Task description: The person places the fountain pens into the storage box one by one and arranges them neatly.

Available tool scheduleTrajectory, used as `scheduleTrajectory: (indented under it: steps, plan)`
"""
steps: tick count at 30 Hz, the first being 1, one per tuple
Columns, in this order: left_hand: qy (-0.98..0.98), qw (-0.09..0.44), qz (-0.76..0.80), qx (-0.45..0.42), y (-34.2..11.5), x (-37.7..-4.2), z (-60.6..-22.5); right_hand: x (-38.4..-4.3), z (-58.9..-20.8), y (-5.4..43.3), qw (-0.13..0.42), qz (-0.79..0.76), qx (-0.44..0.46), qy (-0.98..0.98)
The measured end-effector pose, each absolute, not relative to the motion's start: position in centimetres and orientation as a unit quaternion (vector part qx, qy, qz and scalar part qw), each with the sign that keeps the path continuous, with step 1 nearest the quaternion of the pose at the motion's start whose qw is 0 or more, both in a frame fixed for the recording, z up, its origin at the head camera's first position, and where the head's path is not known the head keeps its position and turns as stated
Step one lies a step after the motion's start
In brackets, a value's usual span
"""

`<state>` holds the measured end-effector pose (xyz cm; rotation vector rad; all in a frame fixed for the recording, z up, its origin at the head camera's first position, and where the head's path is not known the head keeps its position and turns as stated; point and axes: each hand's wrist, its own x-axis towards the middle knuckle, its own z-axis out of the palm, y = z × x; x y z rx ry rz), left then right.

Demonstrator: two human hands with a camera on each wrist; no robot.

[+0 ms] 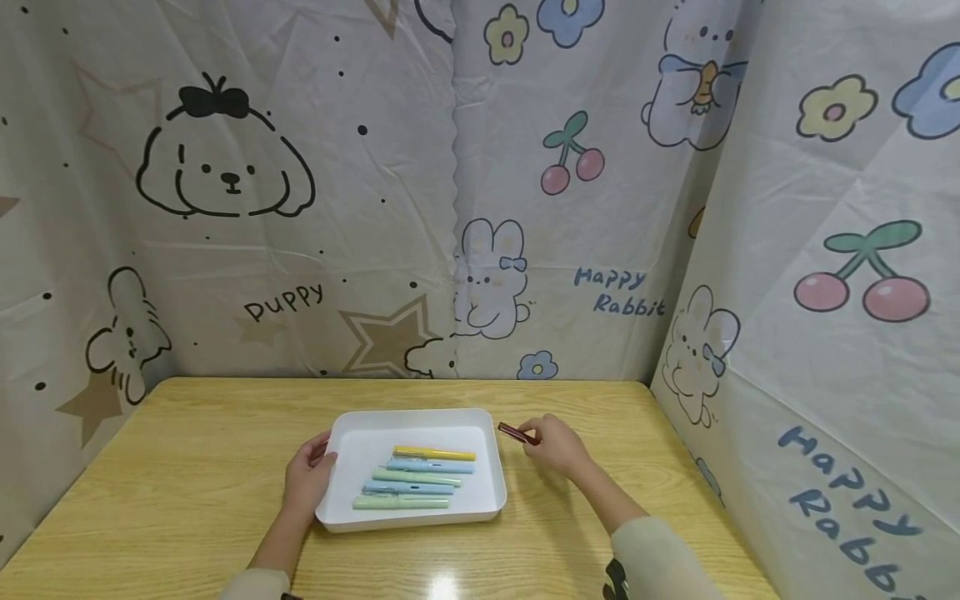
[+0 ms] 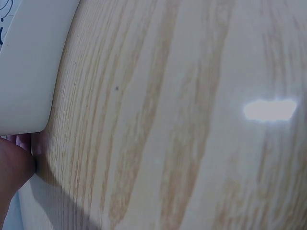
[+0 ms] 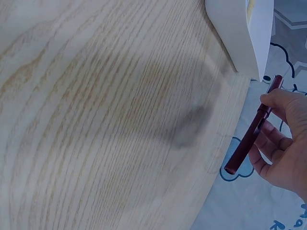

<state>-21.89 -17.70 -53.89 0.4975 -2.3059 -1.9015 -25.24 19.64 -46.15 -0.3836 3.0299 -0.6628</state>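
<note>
My right hand (image 1: pixel 555 446) pinches a dark red pen (image 3: pixel 253 129) between thumb and fingers, off the tray's right side. In the right wrist view the pen slants across the fingers, both its ends sticking out. My left hand (image 1: pixel 306 482) holds the left side of a white tray (image 1: pixel 360 433), its thumb at the rim; the tray hides part of the fingers. Inside the tray, pens lie in a rough column: a yellow pen (image 1: pixel 435 453) farthest back, then light blue pens (image 1: pixel 431 467) alternating with light green pens (image 1: pixel 401 502).
The tray stands on a wood-grain table (image 1: pixel 225 433). Printed cloth (image 1: pixel 390 208) with cartoon puppies, rabbits and cherries hangs behind and on both sides. A bright light reflection shows at the table's front.
</note>
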Motion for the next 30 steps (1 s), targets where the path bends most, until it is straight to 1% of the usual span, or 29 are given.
scheduleTrajectory:
  steps: [7,23,30]
  plan:
    - [-0.76,0.058,-0.625,0.167,-17.6,-21.8,-53.7,-25.6,-46.0,19.1,0.005,-0.197,-0.134,0.971]
    - [-0.761,0.047,-0.626,0.162,-17.6,-21.5,-53.4,-26.0,-45.5,17.0,0.002,-0.169,-0.176,0.97]
    - [-0.759,0.048,-0.629,0.165,-17.7,-21.6,-53.5,-26.0,-45.0,16.0,0.016,-0.169,-0.18,0.969]
